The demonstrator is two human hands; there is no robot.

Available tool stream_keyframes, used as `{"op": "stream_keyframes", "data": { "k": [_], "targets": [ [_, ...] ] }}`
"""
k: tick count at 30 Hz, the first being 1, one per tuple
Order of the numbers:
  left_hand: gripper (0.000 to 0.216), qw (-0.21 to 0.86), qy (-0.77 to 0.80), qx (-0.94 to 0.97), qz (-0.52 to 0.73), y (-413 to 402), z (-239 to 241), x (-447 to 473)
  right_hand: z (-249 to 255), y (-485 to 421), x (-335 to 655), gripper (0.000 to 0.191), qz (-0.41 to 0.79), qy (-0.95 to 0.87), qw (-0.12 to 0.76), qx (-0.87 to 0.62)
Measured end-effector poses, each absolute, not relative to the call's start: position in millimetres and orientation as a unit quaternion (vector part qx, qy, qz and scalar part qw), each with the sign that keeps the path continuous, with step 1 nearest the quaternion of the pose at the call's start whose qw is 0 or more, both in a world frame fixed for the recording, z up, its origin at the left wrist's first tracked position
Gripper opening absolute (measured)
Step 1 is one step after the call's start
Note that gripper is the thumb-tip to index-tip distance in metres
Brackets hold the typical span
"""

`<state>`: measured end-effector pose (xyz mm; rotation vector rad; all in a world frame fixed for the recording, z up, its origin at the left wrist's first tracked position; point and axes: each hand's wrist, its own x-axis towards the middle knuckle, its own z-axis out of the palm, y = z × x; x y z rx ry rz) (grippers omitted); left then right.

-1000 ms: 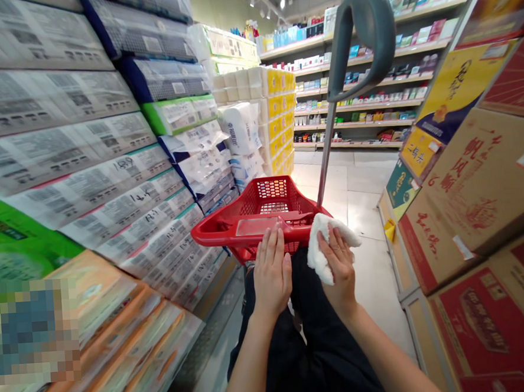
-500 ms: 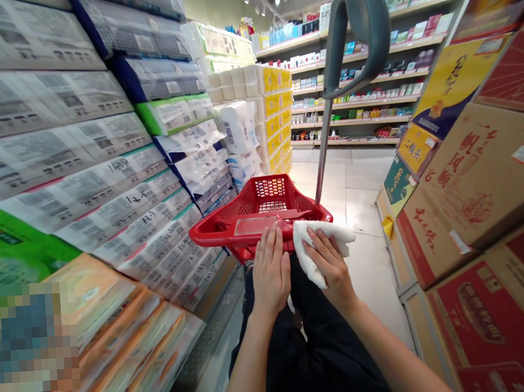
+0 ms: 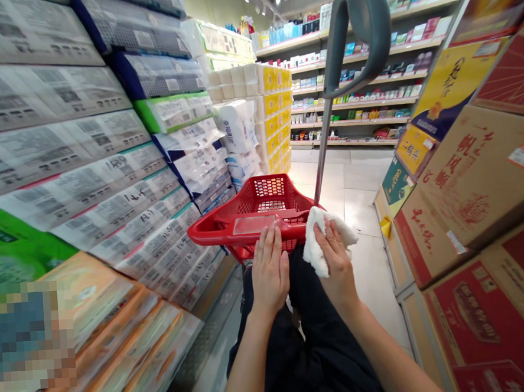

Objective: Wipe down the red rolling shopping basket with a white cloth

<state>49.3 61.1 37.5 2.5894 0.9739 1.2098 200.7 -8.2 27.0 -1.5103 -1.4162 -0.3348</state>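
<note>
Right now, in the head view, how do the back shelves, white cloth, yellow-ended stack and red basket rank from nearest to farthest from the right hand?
1. White cloth: under the right hand.
2. Red basket: just ahead, extending left.
3. Yellow-ended stack: beyond it, ahead-left.
4. Back shelves: straight ahead, across the floor.

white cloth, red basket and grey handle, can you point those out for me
White cloth [image 3: 312,249], head view: its left part, beside the fingers.
Red basket [image 3: 212,237], head view: left stretch of its near rim.
Grey handle [image 3: 379,38], head view: right side of its loop.
</note>
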Motion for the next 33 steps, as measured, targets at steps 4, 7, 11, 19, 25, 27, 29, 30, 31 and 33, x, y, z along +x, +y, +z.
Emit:
{"op": "stream_keyframes", "data": {
  "k": [4, 7, 11, 19, 25, 27, 29, 30, 31, 33],
  "targets": [
    [0.057, 0.063, 0.320, 0.856, 0.400, 61.6, 36.8, 49.4, 30.3, -4.0, 180.3, 0.065, -0.159, -0.638, 0.432, -0.617],
    [0.056, 0.063, 0.318, 0.856, 0.402, 62.5, 35.2, 49.4, 29.8, 1.2, 169.4, 0.063, -0.163, -0.660, 0.405, -0.611],
    [0.056, 0.068, 0.320, 0.855, 0.402, 62.3, 35.0, 49.3, 28.6, 0.8, 172.0, 0.059, -0.175, -0.676, 0.400, -0.594],
    [0.056, 0.070, 0.324, 0.856, 0.397, 61.0, 38.7, 49.2, 25.0, -13.5, 213.8, 0.056, -0.155, -0.664, 0.444, -0.581],
    [0.057, 0.072, 0.319, 0.855, 0.403, 62.1, 37.6, 49.7, 28.2, -12.2, 241.7, 0.059, -0.080, -0.599, 0.527, -0.597],
    [0.057, 0.074, 0.320, 0.854, 0.404, 62.1, 37.0, 49.7, 31.2, -12.9, 238.6, 0.060, -0.068, -0.585, 0.528, -0.612],
    [0.057, 0.074, 0.320, 0.854, 0.404, 61.8, 36.6, 49.7, 33.1, -13.9, 226.1, 0.061, -0.095, -0.585, 0.513, -0.621],
    [0.056, 0.073, 0.320, 0.854, 0.403, 61.7, 36.6, 49.6, 33.3, -14.1, 216.9, 0.061, -0.113, -0.592, 0.498, -0.623],
    [0.056, 0.072, 0.321, 0.854, 0.403, 61.6, 36.7, 49.4, 33.0, -13.8, 206.4, 0.061, -0.130, -0.606, 0.477, -0.623],
    [0.056, 0.071, 0.319, 0.855, 0.402, 61.9, 37.2, 48.4, 30.8, -11.6, 184.4, 0.059, -0.150, -0.643, 0.432, -0.615]
  ]
}}
